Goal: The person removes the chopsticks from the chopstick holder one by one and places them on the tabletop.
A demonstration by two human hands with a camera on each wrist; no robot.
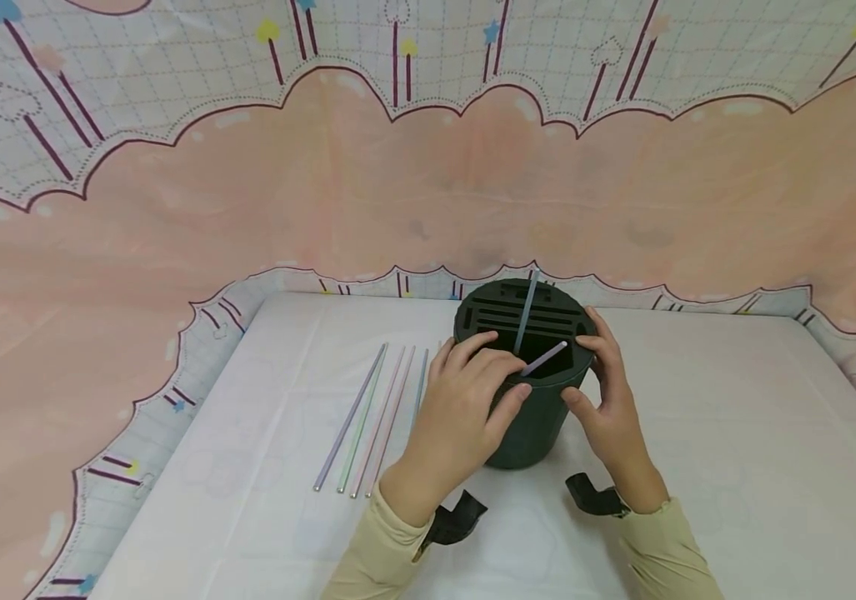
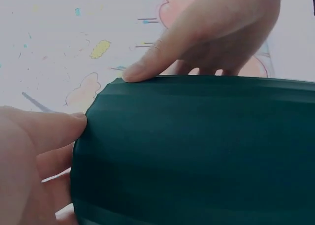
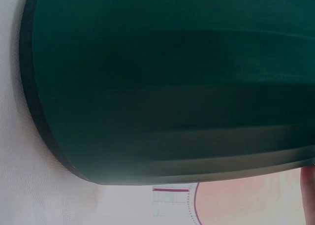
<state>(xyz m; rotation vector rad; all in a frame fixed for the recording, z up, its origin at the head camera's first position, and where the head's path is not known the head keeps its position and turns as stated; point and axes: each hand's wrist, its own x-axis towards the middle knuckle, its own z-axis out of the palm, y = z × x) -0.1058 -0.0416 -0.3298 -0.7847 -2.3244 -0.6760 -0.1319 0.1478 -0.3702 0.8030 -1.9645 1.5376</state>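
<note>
A dark green bucket [image 1: 528, 425] with a slotted top stands on the table. My left hand [image 1: 465, 400] holds its near-left rim, fingers over the opening and thumb on the outside. Beside the left fingertips a lilac stick [image 1: 548, 357] slants out of the opening; whether the fingers touch it I cannot tell. A blue stick [image 1: 525, 312] rises nearly upright from the same opening. The right hand [image 1: 611, 417] grips the rim on the right, its thumb [image 2: 140, 71] against the outer wall. In the right wrist view the bucket wall [image 3: 162, 87] fills most of the picture.
Left of the bucket, several thin coloured sticks [image 1: 371, 425] lie roughly side by side on the white table [image 1: 232, 467]. One blue stick [image 1: 421, 383] is partly behind the left hand. A patterned pink curtain [image 1: 397, 192] hangs behind the table.
</note>
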